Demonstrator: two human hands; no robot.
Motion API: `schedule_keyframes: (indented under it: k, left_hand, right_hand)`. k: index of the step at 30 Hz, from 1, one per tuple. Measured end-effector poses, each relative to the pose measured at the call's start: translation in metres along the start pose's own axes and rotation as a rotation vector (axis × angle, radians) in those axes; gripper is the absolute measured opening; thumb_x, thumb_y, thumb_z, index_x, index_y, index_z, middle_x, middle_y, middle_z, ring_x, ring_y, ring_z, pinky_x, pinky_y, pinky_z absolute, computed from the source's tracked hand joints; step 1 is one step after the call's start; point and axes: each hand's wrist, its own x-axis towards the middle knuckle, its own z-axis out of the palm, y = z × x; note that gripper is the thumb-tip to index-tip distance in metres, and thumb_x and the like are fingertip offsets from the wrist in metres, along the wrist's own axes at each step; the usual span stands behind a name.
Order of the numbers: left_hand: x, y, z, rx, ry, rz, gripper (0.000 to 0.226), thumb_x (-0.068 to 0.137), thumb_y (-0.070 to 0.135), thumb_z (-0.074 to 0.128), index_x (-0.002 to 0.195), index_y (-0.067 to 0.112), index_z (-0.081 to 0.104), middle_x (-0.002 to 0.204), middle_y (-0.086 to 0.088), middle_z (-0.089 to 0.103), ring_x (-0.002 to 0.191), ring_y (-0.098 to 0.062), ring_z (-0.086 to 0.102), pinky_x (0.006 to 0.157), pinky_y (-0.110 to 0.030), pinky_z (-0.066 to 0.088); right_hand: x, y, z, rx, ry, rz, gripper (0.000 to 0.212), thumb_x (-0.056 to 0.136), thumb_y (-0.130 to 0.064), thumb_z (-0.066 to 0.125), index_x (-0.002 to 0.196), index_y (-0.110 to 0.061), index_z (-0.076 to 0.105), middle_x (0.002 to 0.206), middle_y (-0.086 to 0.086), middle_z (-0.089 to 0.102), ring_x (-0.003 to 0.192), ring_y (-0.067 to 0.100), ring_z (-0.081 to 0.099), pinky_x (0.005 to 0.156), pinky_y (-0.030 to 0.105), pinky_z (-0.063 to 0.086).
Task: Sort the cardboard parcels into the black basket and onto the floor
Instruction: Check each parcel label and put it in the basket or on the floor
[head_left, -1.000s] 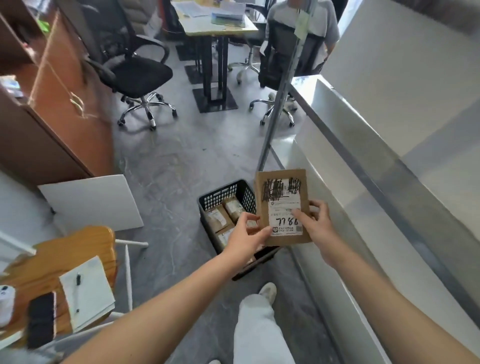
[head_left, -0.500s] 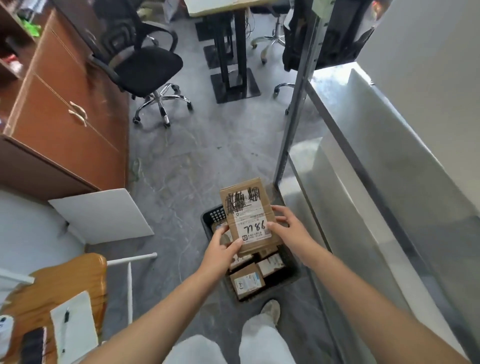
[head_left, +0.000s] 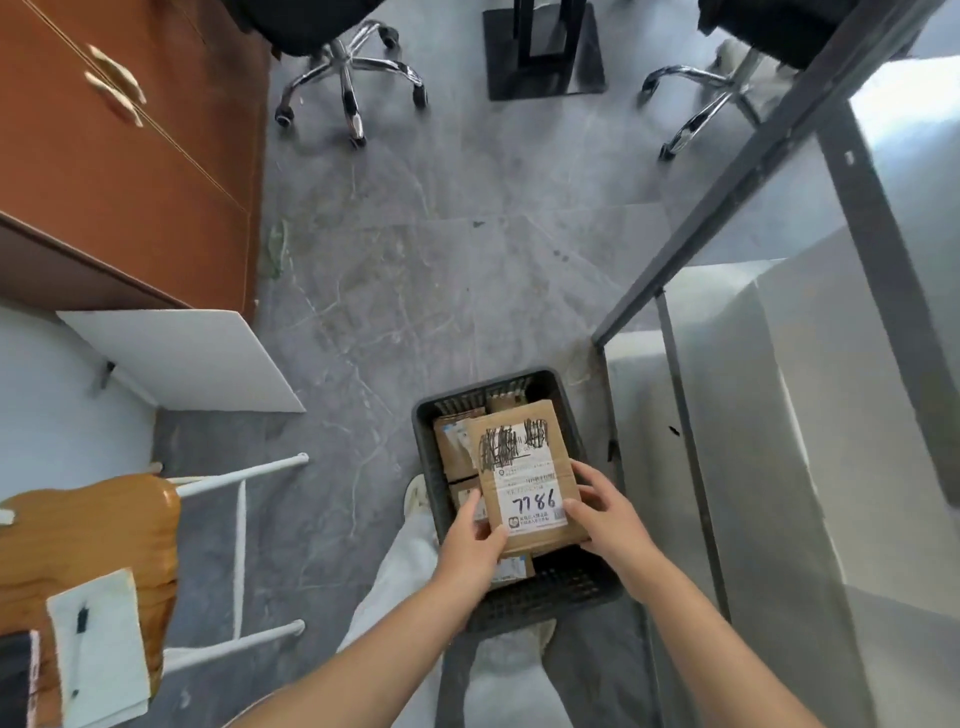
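Open grey floor (head_left: 441, 270) left of the black basket (head_left: 423, 415); glass partition (head_left: 727, 467) close on its right.

Left grip (head_left: 475, 545), right grip (head_left: 608, 525), both curled.

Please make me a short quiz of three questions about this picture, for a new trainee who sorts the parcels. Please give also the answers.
1. True or false: the left hand and the right hand both hold the cardboard parcel.
2. Which number is handwritten on the parcel's label? A) 7786 B) 4512 C) 9030
3. Where do the other parcels lie?

Key: 1 true. 2 A. 3 in the black basket.
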Motion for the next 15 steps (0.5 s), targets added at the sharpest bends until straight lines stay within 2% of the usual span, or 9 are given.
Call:
schedule_keyframes:
  k: [2,5,7,9,12,13,15]
  left_hand:
    - [0.035,-0.004,0.002,0.012,0.0,-0.042,0.066,0.094,0.009,0.059,0.15,0.03,0.032,0.123,0.001,0.067,0.109,-0.015,0.065,0.099,-0.04,0.052]
    - [0.101,-0.015,-0.002,0.055,-0.003,-0.084,0.074,0.093,0.003,0.059,0.146,0.043,0.026,0.127,0.0,0.065,0.109,-0.014,0.064,0.097,-0.038,0.053]
    - [0.153,-0.031,-0.01,0.134,-0.024,-0.087,0.08,0.091,0.002,0.059,0.146,0.047,0.023,0.128,0.002,0.063,0.107,-0.014,0.064,0.095,-0.038,0.053]
    - [0.197,-0.046,-0.017,0.179,-0.035,-0.134,0.081,0.092,0.005,0.06,0.149,0.044,0.019,0.125,0.001,0.063,0.105,-0.016,0.064,0.093,-0.037,0.054]
    - [0.259,-0.067,-0.028,0.169,-0.007,-0.151,0.083,0.093,0.002,0.06,0.152,0.04,0.014,0.123,0.002,0.061,0.108,-0.013,0.061,0.077,-0.024,0.052]
    - [0.278,-0.073,-0.031,0.163,0.021,-0.154,0.085,0.092,0.002,0.06,0.152,0.041,0.014,0.123,0.002,0.063,0.107,-0.014,0.062,0.075,-0.023,0.052]
    - [0.313,-0.085,-0.038,0.136,0.114,-0.168,0.085,0.09,0.005,0.062,0.15,0.045,0.016,0.123,0.001,0.066,0.103,-0.016,0.065,0.08,-0.031,0.056]
  right_hand:
    - [0.033,0.01,0.005,0.029,0.036,0.07,0.052,0.096,-0.01,0.057,0.139,-0.039,0.05,0.123,-0.004,0.064,0.108,0.013,0.062,0.082,0.029,0.054]
    - [0.087,0.03,0.019,0.058,0.074,0.151,0.052,0.096,-0.008,0.057,0.14,-0.035,0.05,0.122,-0.004,0.065,0.104,0.008,0.064,0.075,0.022,0.054]
    - [0.132,0.045,0.033,0.062,0.065,0.193,0.053,0.096,-0.003,0.056,0.139,-0.034,0.051,0.118,-0.003,0.067,0.091,0.003,0.067,0.062,0.017,0.053]
    - [0.181,0.061,0.047,0.033,0.05,0.225,0.056,0.095,0.003,0.053,0.14,-0.03,0.051,0.116,-0.002,0.067,0.081,0.004,0.067,0.054,0.016,0.051]
    - [0.256,0.075,0.069,-0.027,0.043,0.214,0.06,0.095,0.006,0.052,0.142,-0.029,0.048,0.116,0.0,0.063,0.089,0.01,0.063,0.056,0.017,0.05]
    - [0.278,0.079,0.077,-0.047,0.042,0.196,0.06,0.094,0.006,0.053,0.14,-0.032,0.049,0.112,-0.003,0.064,0.09,0.01,0.063,0.057,0.018,0.051]
    - [0.318,0.09,0.095,-0.076,0.035,0.156,0.057,0.093,0.006,0.054,0.138,-0.03,0.052,0.109,-0.004,0.065,0.093,0.011,0.063,0.065,0.021,0.055]
